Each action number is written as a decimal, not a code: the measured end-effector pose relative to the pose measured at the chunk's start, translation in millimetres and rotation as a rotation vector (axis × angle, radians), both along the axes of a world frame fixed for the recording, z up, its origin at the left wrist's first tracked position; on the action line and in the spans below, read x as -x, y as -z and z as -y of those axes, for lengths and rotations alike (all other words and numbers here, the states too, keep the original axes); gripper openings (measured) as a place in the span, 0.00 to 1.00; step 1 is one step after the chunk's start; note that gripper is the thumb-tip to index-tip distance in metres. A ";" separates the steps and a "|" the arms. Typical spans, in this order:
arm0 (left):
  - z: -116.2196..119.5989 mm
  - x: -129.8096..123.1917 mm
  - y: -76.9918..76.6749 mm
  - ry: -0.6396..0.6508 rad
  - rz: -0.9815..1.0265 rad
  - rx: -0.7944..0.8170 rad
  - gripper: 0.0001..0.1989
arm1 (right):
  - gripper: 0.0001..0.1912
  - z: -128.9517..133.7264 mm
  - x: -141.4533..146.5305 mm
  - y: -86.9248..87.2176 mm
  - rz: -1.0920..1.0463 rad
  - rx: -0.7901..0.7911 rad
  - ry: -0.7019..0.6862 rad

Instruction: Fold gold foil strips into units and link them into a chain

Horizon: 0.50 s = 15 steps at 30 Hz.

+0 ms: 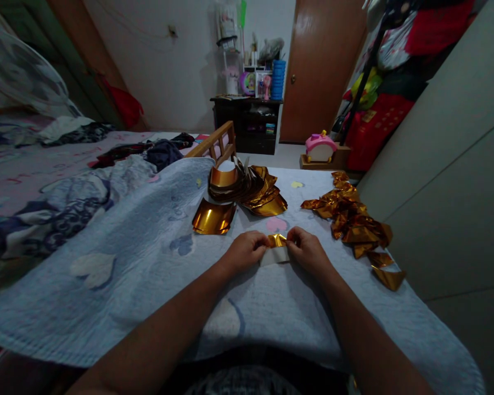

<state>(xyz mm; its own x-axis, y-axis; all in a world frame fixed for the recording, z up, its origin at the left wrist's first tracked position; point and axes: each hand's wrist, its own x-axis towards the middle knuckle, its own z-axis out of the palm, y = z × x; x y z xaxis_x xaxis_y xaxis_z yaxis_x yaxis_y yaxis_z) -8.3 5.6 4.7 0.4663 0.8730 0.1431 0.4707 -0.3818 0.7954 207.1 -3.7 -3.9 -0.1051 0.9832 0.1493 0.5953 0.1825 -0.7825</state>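
Between my two hands is a small sheet of gold foil paper (275,255), its pale back facing up and its far edge turned over to show shiny gold. My left hand (247,249) pinches it at the left end, and my right hand (307,249) pinches it at the right end. Just beyond lie a few flat, curled gold sheets (214,217) and a fanned stack of gold sheets (263,192). To the right of my right hand is a heap of folded gold foil pieces (349,216).
A pale blue quilted cloth (148,285) with heart shapes covers the work surface. Left of it is a bed (66,175) with rumpled clothes, and a wooden rail (214,140) stands at the far edge. A white cabinet side (444,192) borders the right.
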 end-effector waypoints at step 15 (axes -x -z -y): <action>-8.0 5.8 5.0 0.073 -0.212 -0.114 0.12 | 0.10 14.7 20.5 1.8 0.328 -0.253 -0.318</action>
<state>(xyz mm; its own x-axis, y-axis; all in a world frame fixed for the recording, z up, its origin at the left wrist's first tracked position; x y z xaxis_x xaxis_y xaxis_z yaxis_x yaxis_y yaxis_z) -14.0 13.6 -0.3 0.5573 0.8199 0.1314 0.5902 -0.5024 0.6318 186.6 -18.4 -5.7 -0.4742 0.8324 0.2867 0.6862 0.5535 -0.4721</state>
